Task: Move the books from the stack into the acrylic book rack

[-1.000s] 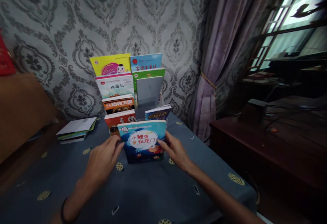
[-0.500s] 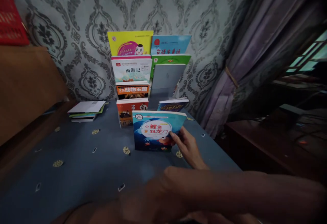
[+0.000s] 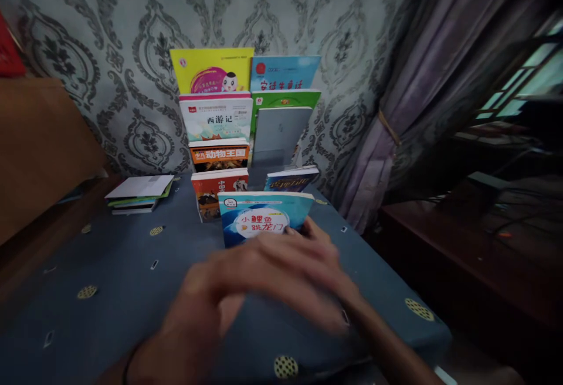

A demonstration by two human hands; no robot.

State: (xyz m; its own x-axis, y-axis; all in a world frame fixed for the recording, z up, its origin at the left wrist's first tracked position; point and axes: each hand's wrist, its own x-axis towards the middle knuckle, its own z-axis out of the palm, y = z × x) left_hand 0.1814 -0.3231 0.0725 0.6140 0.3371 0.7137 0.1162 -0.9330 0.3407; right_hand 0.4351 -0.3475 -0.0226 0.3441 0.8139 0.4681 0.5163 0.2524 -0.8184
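Observation:
A blue picture book [image 3: 259, 212] with a white oval and red title stands upright at the front of the tiered books. My right hand [image 3: 317, 234] grips it by its right edge, thumb on the cover. Nearer the camera, my left hand [image 3: 246, 279] is blurred, its fingers stretched toward the right with nothing seen in them. It covers the book's lower part and some of my right hand. Behind the book are a red book [image 3: 211, 194] on the left and a dark blue book [image 3: 288, 181] on the right.
Further back rise a yellow book [image 3: 211, 68], a white book [image 3: 215, 118], an orange-titled book [image 3: 222, 156], a light blue book [image 3: 285, 71], a green book [image 3: 285, 99] and a grey one [image 3: 281, 136]. Left lies a book stack [image 3: 139, 188] on the blue tablecloth [image 3: 118, 268]. A curtain [image 3: 387, 121] hangs right.
My left hand has swung up from the bottom edge and now crosses in front of the blue book. My right hand keeps its grip. The view has shifted slightly.

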